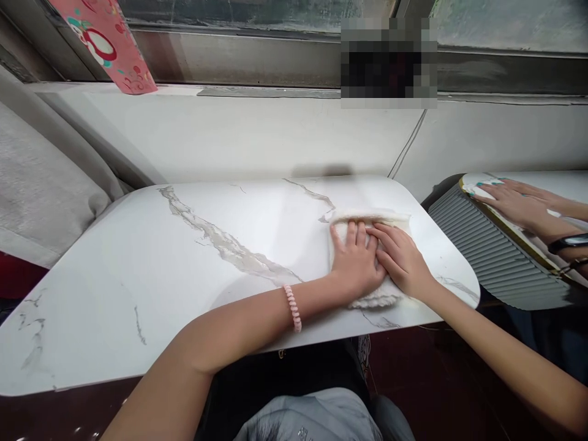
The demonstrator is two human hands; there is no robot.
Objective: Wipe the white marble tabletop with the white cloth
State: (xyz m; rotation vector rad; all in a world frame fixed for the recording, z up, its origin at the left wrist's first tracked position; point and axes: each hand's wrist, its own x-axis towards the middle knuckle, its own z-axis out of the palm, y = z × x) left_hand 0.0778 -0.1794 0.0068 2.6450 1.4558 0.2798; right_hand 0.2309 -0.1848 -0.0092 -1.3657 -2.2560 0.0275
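A white fluffy cloth (376,300) lies spread on the right part of a white marble-patterned table (257,233). My left hand (357,257) presses flat on it, fingers stretched toward the wall, with a pink coiled band around the wrist. Beside it, touching its edge, my right hand (404,260) also rests flat on the cloth, its fingers angled to the left and reaching close to the left hand's fingers. Both palms hide the middle of the cloth. Its far edge is slightly bunched ahead of my fingertips.
At the right, another person's hands (514,199) lie on a second table with a grey ribbed side (487,251). A grey curtain (41,177) hangs at the left. Behind are a white wall, thin cables (408,144) and a pink patterned item (110,49) on the window ledge.
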